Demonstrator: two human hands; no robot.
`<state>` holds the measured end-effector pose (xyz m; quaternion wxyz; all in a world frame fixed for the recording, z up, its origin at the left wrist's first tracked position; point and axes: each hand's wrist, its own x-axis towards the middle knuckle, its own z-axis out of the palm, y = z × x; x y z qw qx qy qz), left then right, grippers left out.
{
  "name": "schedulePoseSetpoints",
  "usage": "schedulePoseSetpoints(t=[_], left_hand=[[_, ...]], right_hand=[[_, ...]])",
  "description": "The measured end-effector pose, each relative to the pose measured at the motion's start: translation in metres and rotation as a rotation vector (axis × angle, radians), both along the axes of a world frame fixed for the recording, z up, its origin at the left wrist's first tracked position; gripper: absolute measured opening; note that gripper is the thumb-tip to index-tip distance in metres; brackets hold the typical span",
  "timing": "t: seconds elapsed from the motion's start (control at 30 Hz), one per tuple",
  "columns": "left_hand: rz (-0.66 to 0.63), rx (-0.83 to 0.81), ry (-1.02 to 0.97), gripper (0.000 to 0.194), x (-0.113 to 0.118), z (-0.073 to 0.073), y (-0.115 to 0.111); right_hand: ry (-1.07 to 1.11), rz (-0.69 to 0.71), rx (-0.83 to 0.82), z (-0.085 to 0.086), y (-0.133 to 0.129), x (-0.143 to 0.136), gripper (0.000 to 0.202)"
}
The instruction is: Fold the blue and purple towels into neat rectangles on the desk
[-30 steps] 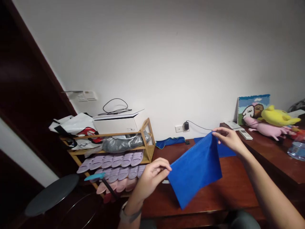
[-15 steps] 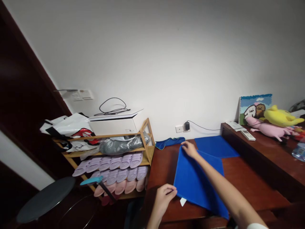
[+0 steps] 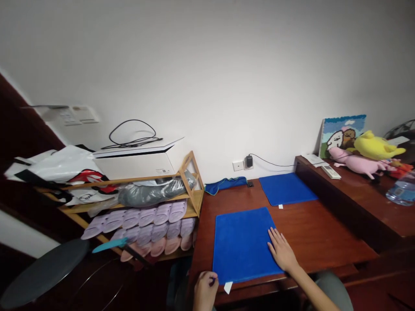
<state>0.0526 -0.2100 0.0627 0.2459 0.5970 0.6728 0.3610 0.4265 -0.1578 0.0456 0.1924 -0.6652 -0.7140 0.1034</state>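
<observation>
A blue cloth (image 3: 244, 246) lies flat on the brown wooden table (image 3: 324, 233), its white tag sticking out at the near edge. At the cloth's near left corner is my left hand (image 3: 206, 288), fingers curled together and pinching that corner. My right hand (image 3: 281, 249) rests flat with fingers spread on the cloth's right edge. Farther back, a second blue cloth (image 3: 287, 188) lies flat, also with a white tag. A crumpled blue cloth (image 3: 225, 185) with a greenish edge sits against the wall.
Left of the table stands a wooden rack (image 3: 194, 196) with slippers, a white box (image 3: 136, 164) and bags. The raised ledge at right holds a remote (image 3: 331, 172), plush toys (image 3: 376, 146) and a bottle (image 3: 401, 193). A black stool (image 3: 45, 270) is at lower left.
The near cloth has gone from partly lifted and skewed to lying flat. My right hand has moved from its far left corner to its right edge, fingers now spread. The view has shifted.
</observation>
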Motion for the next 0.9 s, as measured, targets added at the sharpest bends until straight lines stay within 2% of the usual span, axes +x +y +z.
schedulePoseSetpoints(t=[0.1, 0.23, 0.33, 0.43, 0.53, 0.6, 0.67, 0.77, 0.9], left_hand=[[0.01, 0.019, 0.065, 0.012, 0.0, -0.004, -0.002], [-0.001, 0.028, 0.134, 0.013, -0.006, -0.011, -0.007], [0.024, 0.089, 0.216, 0.022, -0.009, -0.009, -0.005], [0.025, 0.194, 0.28, 0.032, 0.0, 0.004, 0.009], [-0.068, 0.222, 0.296, 0.035, 0.025, 0.021, 0.028], [-0.141, 0.207, 0.314, 0.036, 0.045, 0.029, 0.04], [-0.211, 0.192, 0.341, 0.038, 0.065, 0.033, 0.052], [-0.312, 0.199, 0.388, 0.043, 0.097, 0.035, 0.073], [-0.448, 0.236, 0.498, 0.051, 0.157, 0.036, 0.112]], right_hand=[[-0.049, 0.017, -0.024, -0.014, -0.005, 0.008, 0.068], [-0.047, -0.01, -0.042, -0.02, -0.006, 0.004, 0.073], [-0.035, -0.024, -0.063, -0.009, 0.006, 0.004, 0.075], [-0.025, -0.042, -0.013, 0.018, 0.04, 0.005, 0.073], [-0.047, -0.022, -0.031, 0.041, 0.081, 0.004, 0.071], [-0.076, -0.01, -0.113, 0.043, 0.101, 0.003, 0.071], [-0.091, -0.007, -0.169, 0.033, 0.111, 0.002, 0.072], [-0.073, -0.007, -0.161, 0.014, 0.114, 0.003, 0.071], [-0.078, -0.015, -0.151, 0.004, 0.114, 0.006, 0.07]])
